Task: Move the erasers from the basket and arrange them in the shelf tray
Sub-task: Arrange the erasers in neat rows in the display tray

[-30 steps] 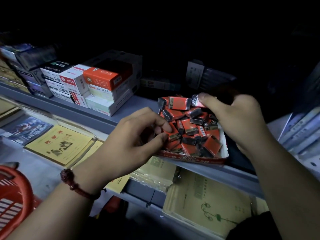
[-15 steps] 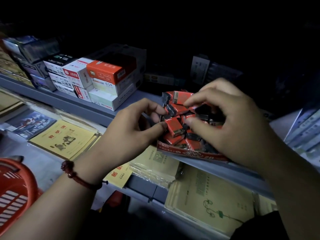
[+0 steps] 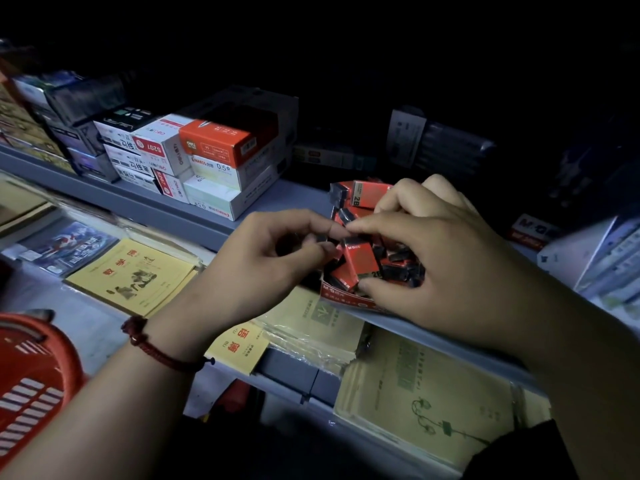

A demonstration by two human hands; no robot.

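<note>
Your right hand (image 3: 440,265) pinches a red eraser (image 3: 360,261) in the tray (image 3: 341,299); left hand (image 3: 263,261) fingertips curl together, hold unclear.

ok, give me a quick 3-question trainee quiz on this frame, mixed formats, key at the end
1. True or false: the shelf tray holds no erasers yet.
2. What does the right hand pinch between thumb and forefinger? A) a red-sleeved eraser B) a yellow notebook C) a white box
3. Fill in: the grade printed on the eraser sleeves is ___.
Key: 1 false, the tray is heaped with them. 2 A. 3 2B.
</note>
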